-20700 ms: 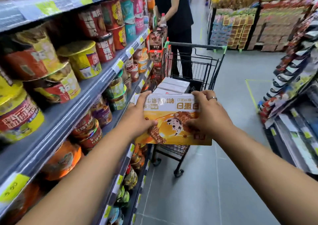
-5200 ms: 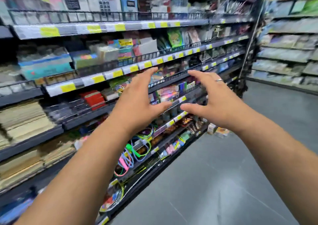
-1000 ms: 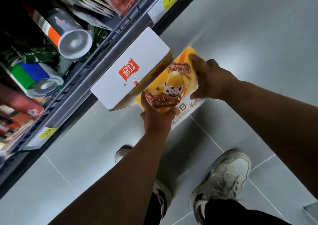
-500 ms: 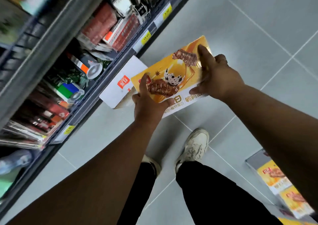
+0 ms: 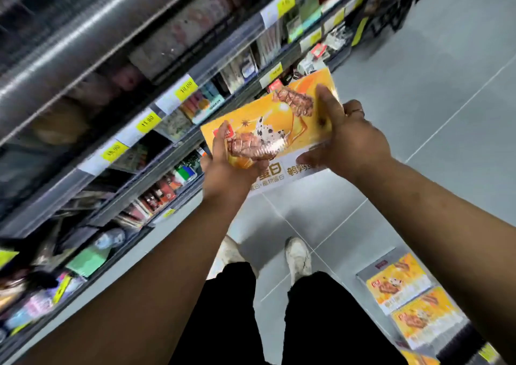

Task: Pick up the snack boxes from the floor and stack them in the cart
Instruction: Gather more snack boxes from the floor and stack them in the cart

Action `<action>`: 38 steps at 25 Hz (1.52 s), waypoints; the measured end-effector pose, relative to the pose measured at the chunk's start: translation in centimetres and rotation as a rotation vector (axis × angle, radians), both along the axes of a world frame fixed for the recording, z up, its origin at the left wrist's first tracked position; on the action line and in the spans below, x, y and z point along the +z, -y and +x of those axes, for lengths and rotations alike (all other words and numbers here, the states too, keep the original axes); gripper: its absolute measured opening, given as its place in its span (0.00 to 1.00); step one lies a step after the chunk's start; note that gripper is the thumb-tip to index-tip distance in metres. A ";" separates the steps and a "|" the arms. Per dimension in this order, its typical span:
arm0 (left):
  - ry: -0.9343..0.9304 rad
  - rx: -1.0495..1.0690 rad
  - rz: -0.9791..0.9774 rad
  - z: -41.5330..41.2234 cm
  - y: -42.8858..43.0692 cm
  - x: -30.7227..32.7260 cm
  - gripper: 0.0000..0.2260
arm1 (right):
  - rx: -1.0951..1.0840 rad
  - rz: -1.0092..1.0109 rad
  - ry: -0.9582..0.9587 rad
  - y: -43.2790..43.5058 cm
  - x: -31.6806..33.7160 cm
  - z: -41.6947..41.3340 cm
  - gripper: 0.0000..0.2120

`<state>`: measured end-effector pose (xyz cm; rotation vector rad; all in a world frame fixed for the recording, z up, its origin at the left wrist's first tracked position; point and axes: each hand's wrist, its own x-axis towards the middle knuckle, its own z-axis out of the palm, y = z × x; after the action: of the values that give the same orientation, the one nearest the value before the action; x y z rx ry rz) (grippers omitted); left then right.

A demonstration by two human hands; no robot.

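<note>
Snack box (image 5: 279,124) higher than half a second ago: was low beside a white box at the shelf foot, now lifted well clear of the floor (image 5: 432,91), white box gone from view. Pick step looks done for this one; carry to the cart next. Cart not in view, so probably a turn needed first.

Held printed face up, tilted with the far-right corner highest, just in front of the shelf (image 5: 178,91) on the left. Left hand (image 5: 229,169) clamped on the near-left corner, thumb on the top face, other fingers hidden beneath. Right hand (image 5: 351,141) gripping the right end, thumb laid along the top face, fingers curled round the edge. Box spans the gap between the two hands, both in contact.

More boxes of the same print (image 5: 407,295) lying on the floor near right, beside the feet, well apart from both hands. Those left to collect, so task far from finished.
</note>
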<state>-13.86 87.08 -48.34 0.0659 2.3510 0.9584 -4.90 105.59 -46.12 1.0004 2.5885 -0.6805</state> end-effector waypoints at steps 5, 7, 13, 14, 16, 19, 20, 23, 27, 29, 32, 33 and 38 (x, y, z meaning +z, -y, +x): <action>-0.156 0.123 0.055 -0.7 5.1 10.4 0.44 | 0.206 0.071 -0.108 3.5 10.4 -3.0 0.58; -0.206 0.167 0.030 -0.7 7.3 13.7 0.44 | 0.274 0.088 -0.136 5.3 13.7 -4.2 0.58; -0.387 0.426 -0.025 0.2 16.8 22.7 0.44 | 0.559 0.091 -0.283 13.8 22.4 -7.8 0.57; -0.410 0.455 -0.050 0.8 18.2 23.8 0.45 | 0.593 0.082 -0.299 15.4 23.5 -8.0 0.56; -0.465 0.529 -0.108 2.1 21.8 26.0 0.45 | 0.668 0.063 -0.339 19.1 25.7 -8.6 0.56; -0.526 0.642 -0.163 4.6 28.2 28.9 0.44 | 0.783 -0.001 -0.417 25.4 28.3 -8.5 0.56; -0.546 0.683 -0.181 5.5 30.5 29.9 0.44 | 0.825 -0.024 -0.445 27.8 29.0 -8.4 0.57; -0.574 0.790 -0.212 8.5 37.3 32.2 0.44 | 0.931 -0.061 -0.481 35.1 31.2 -7.9 0.58; -0.609 0.956 -0.275 14.5 48.5 35.0 0.44 | 1.111 -0.087 -0.537 48.1 34.0 -5.6 0.58; -0.629 1.035 -0.337 17.7 54.4 36.1 0.43 | 1.194 -0.109 -0.559 55.0 35.4 -3.8 0.58; -0.649 1.130 -0.408 22.0 62.0 37.2 0.44 | 1.301 -0.164 -0.596 64.1 36.7 -1.4 0.60; -0.649 1.162 -0.427 23.6 64.6 37.4 0.44 | 1.340 -0.178 -0.597 67.2 36.7 -0.5 0.60; -0.624 1.312 -0.492 30.4 75.4 38.0 0.44 | 1.512 -0.243 -0.587 80.9 37.2 3.7 0.62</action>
<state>16.56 11.64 -10.31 -1.7672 3.0567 0.8691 -1.21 24.68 -8.89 -1.3488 2.5959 -0.7669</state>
